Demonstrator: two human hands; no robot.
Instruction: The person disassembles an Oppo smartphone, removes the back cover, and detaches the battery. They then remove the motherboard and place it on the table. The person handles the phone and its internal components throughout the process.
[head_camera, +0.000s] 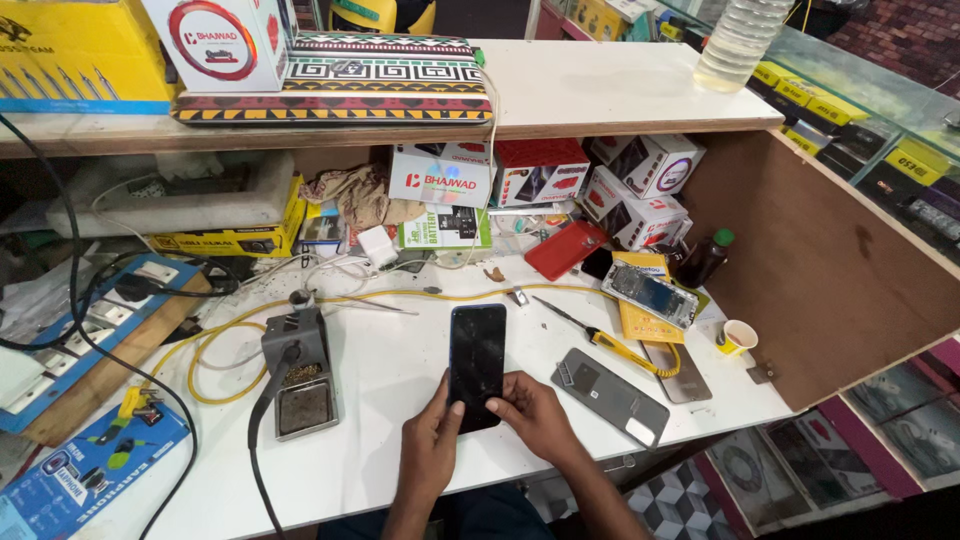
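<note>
- The white laminate worktop (400, 400) runs under a long wooden shelf (600, 100), with a brown wooden side panel (800, 250) closing its right end.
- Both forearms come up over the worktop's near edge, bent inward so the hands meet at its middle.
- The left hand (432, 432) is closed round the lower left edge of the black glossy slab-shaped smartphone (476, 365), thumb lying on the glass.
- The right hand (532, 412) grips the phone's lower right corner, thumb pressed on the screen.
- The phone is held tilted just above the worktop, near its front edge, screen dark.
- A grey metal soldering-iron stand (298, 375) sits left of the hands.
- A grey flat phone back panel (610, 397) lies right of them, by the front edge.
- A yellow-handled screwdriver (610, 345) rests beyond it.
- A small paper cup (738, 337) stands at the right edge.
</note>
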